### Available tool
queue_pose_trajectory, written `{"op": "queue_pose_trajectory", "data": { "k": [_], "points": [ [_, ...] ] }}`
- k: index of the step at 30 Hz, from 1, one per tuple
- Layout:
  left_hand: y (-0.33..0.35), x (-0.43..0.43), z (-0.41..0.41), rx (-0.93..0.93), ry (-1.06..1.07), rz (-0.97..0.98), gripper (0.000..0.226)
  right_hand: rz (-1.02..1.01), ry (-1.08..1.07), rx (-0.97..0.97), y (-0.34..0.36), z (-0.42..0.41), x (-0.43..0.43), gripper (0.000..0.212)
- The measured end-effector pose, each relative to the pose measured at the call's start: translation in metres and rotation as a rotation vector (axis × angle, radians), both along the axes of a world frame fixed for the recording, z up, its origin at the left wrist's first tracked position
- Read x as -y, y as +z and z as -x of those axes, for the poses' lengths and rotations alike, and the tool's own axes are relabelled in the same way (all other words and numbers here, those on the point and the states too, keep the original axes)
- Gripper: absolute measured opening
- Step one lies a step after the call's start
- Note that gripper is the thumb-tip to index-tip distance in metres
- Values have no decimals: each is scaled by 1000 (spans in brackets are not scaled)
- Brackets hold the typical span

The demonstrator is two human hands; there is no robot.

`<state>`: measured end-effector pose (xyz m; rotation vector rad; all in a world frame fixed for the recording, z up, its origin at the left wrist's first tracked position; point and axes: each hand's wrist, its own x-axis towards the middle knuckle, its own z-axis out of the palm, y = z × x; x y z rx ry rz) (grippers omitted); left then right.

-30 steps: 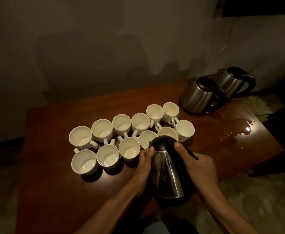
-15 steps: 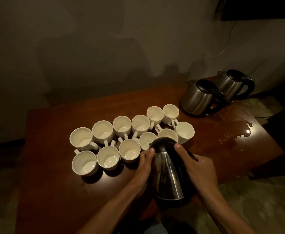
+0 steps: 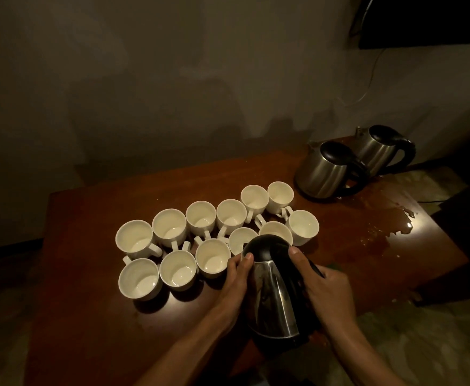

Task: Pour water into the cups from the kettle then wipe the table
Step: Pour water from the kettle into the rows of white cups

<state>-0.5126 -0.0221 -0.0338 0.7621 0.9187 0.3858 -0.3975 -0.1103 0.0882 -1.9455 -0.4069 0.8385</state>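
**A:** The right hand (image 3: 327,291) is curled round the black handle, thumb up on the lid. The left hand (image 3: 238,280) lies fairly flat against the steel side.

**B:** The kettle (image 3: 275,299) is lifted and tipped forward, its top over the near row of cups (image 3: 213,257).

**A:** Twelve white cups in two rows, packed close on the brown table (image 3: 94,302).

**B:** Far right, two more steel kettles (image 3: 325,171) stand side by side, and a puddle (image 3: 389,227) shines on the wood just beside them.
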Motion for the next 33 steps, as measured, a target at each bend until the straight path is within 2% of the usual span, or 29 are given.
{"op": "queue_pose_trajectory", "data": {
  "k": [4,15,19,24,29,33],
  "points": [
    [-1,0,0,25,16,28,80,16,-2,4,-1,0,-1,52],
    [-2,1,-4,-13,39,73,64,35,23,26,1,-2,0,49],
    [-3,2,-5,-8,47,89,83,29,13,27,0,-3,1,50],
    [-3,-2,-2,11,22,0,88,-15,-2,29,0,-2,2,49],
    [3,-2,1,-6,7,-57,67,-49,-18,33,0,2,5,51],
    [8,-1,5,-50,8,-91,82,-82,-12,10,2,7,8,52]
  ]
}}
